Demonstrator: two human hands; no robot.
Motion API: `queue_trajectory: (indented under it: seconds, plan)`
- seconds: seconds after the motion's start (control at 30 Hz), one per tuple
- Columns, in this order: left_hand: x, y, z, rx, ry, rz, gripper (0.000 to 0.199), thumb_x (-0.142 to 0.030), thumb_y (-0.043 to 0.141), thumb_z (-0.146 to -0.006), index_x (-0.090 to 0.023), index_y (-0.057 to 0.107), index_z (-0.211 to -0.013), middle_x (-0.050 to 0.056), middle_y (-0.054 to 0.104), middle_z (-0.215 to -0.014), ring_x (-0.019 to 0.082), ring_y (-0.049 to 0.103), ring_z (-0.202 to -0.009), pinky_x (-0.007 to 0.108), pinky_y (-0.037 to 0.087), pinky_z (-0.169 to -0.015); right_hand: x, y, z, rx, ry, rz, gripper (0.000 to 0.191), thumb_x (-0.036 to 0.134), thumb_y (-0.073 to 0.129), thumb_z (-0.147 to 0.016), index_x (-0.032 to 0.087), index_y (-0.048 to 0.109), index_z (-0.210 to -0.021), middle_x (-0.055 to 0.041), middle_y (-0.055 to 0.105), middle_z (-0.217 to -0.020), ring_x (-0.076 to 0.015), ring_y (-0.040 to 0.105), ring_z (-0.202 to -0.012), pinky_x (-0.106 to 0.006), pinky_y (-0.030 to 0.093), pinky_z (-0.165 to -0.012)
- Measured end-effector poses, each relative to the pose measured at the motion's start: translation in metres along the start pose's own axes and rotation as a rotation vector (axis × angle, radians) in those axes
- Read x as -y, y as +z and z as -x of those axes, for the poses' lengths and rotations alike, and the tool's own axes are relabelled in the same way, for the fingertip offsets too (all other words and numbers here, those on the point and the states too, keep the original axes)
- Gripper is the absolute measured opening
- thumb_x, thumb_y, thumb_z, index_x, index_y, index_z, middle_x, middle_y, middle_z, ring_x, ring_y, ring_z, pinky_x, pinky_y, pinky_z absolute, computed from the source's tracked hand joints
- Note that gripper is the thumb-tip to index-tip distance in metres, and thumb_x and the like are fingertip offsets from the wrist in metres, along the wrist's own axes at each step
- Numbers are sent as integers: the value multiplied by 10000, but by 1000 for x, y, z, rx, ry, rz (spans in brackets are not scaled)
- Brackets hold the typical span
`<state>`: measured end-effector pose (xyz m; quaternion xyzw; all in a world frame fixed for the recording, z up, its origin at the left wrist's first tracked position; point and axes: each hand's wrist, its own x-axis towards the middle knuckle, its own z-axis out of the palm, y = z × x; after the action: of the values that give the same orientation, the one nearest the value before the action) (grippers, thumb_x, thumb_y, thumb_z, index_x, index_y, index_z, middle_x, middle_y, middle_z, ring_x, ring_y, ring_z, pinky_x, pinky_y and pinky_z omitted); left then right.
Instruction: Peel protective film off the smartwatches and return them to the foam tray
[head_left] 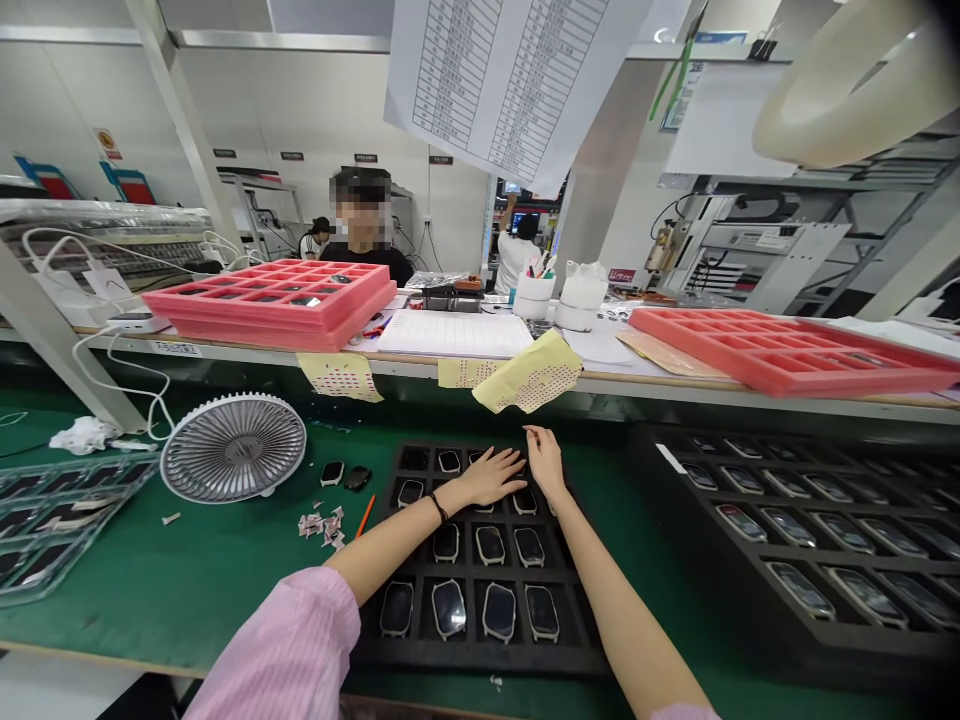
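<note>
Watches (499,612) fill the front row of the black tray (480,657) on the desk (187,590), but your open left hand (487,480) and right hand (546,465), its grip unclear, obscure some back slots, whose fill you cannot tell.

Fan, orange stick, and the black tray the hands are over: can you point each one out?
Fan (240,452): head view, center of the round grille.
Orange stick (366,516): head view, middle of its shaft.
Black tray (480,656): head view, rim nearest the wearer.
</note>
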<state>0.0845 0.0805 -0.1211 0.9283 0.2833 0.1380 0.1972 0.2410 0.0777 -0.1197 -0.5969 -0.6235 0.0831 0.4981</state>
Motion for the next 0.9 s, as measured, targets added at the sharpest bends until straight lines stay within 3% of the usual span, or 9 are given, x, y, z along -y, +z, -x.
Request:
queue_trajectory:
  seconds: [0.1,0.17,0.23,0.37,0.47,0.63,0.77,0.9]
  plan:
    - [2,-16,17,-35,35,57,473,-454,456,-907,-250,488,-1333,88,450,-1443,252,360,-1362,440,202,-1130,6,5,3,99,-70,5,393,353,313,-922,184,628,-1086,-140,612,-1101,-269,558,-1081,-446,419,-961]
    - [4,-35,38,-148,25,53,365,-352,521,-872,-259,578,-1221,80,549,-1348,254,488,-1251,413,282,-1088,14,10,9,175,-121,-2,370,367,360,-919,216,622,-1132,-114,603,-1194,-258,529,-1162,-440,373,-1026]
    - [9,-54,66,-221,-91,15,267,-230,515,-839,-244,649,-1069,80,655,-1154,254,584,-1100,370,386,-984,23,18,16,278,-182,15,377,378,392,-920,230,603,-1195,-96,564,-1301,-248,479,-1247,-440,295,-1096]
    - [23,-82,124,-173,-248,-9,180,-173,564,-738,-247,676,-857,39,692,-831,235,653,-792,305,474,-768,42,32,33,531,-297,98,452,402,382,-941,227,509,-1337,-80,433,-1458,-241,336,-1376,-455,160,-1157]
    - [29,-91,151,-113,-280,-4,233,-181,649,-648,-266,675,-864,35,695,-860,253,652,-821,278,474,-690,52,37,43,670,-344,99,470,423,389,-945,277,449,-1387,-39,368,-1500,-225,266,-1412,-456,142,-1162]
    - [26,-98,152,42,-302,-98,459,-195,693,-638,-290,619,-1081,38,697,-972,257,653,-854,256,449,-668,58,39,52,760,-372,96,475,430,414,-940,272,458,-1385,-41,360,-1499,-243,210,-1429,-473,135,-1163]
    - [22,-99,143,35,-280,-194,612,-231,737,-627,-279,549,-1207,42,670,-872,247,653,-783,254,447,-697,59,38,51,748,-373,93,465,429,405,-946,264,474,-1375,-50,369,-1494,-242,226,-1424,-469,148,-1162]
    - [18,-104,144,136,-250,-202,581,-212,676,-683,-278,493,-1230,51,632,-978,237,636,-871,260,457,-734,59,35,49,795,-389,164,511,482,322,-960,247,432,-1401,-60,326,-1517,-227,191,-1435,-474,149,-1160]
